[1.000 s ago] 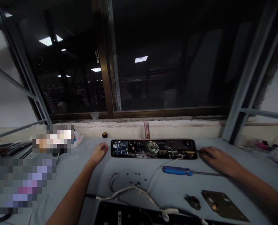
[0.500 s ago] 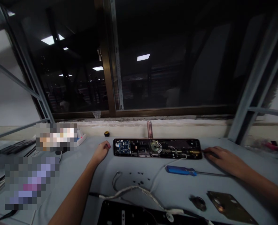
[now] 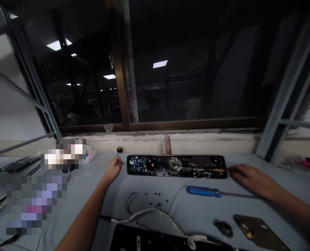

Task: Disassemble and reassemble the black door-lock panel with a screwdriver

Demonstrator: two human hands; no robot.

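Since a second ago, everything has slid slightly right in the frame. A black panel (image 3: 152,243) lies at bottom centre, then a screwdriver (image 3: 203,191) right of centre. Beyond, the open case (image 3: 206,161) sits mid-frame between the curled left hand (image 3: 114,169) and bent-fingered right hand (image 3: 250,177); I cannot tell whether either grips anything.

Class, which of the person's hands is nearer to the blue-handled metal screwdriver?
Right. The right hand lies just beyond the shaft of the screwdriver; the left hand is well to the left of its handle, beside the left end of the long black housing.
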